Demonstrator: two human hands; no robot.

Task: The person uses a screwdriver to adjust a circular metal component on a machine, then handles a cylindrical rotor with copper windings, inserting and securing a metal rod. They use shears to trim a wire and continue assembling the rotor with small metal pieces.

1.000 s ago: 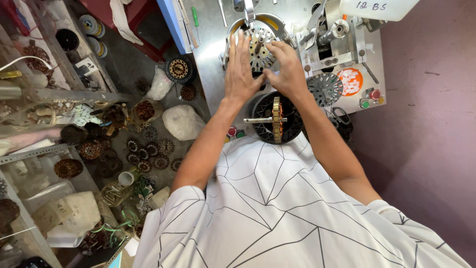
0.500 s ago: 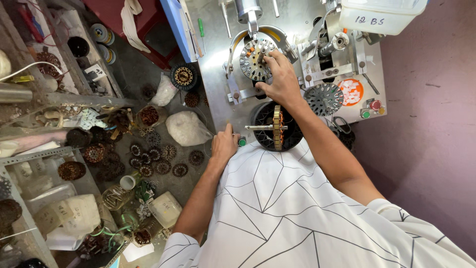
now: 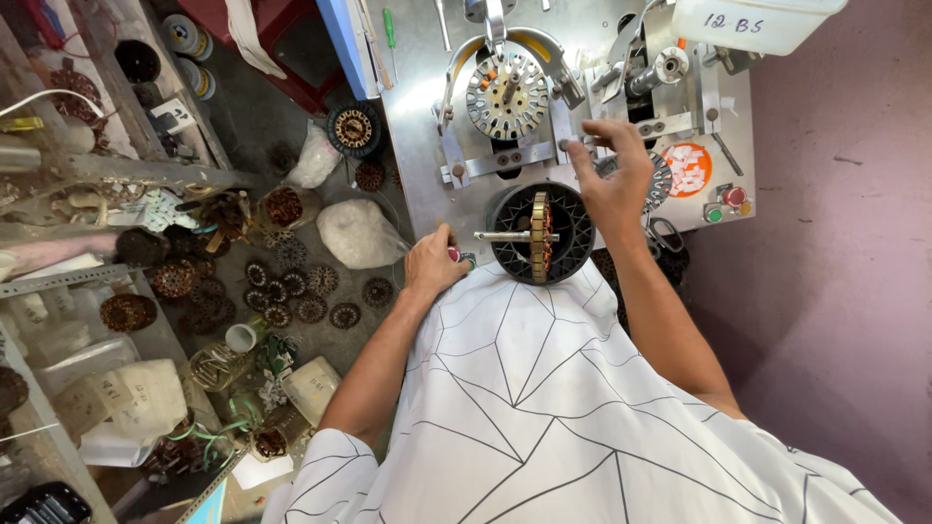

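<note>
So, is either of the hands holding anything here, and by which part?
Neither clearly. The left hand rests at the metal table's edge; the right hand's fingers touch the machine bracket, grip unclear.

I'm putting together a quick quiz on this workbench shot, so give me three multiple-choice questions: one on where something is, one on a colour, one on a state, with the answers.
1. Where is the left hand?
A. at the near edge of the metal machine table, beside the black round holder
B. on the white bag on the floor
C. on the white box at top right

2. What colour is the round holder near the person's chest?
A. white
B. black
C. blue

3. What is the state of the right hand?
A. clenched around a screwdriver
B. resting flat on the floor
C. fingers spread, reaching beside the slotted metal disc on the machine

Answers: 1 A, the hand sits at the table edge left of the holder. 2 B, its ribbed ring is black. 3 C, its open fingers reach toward the fixture right of the disc, gripping nothing visible.
</note>
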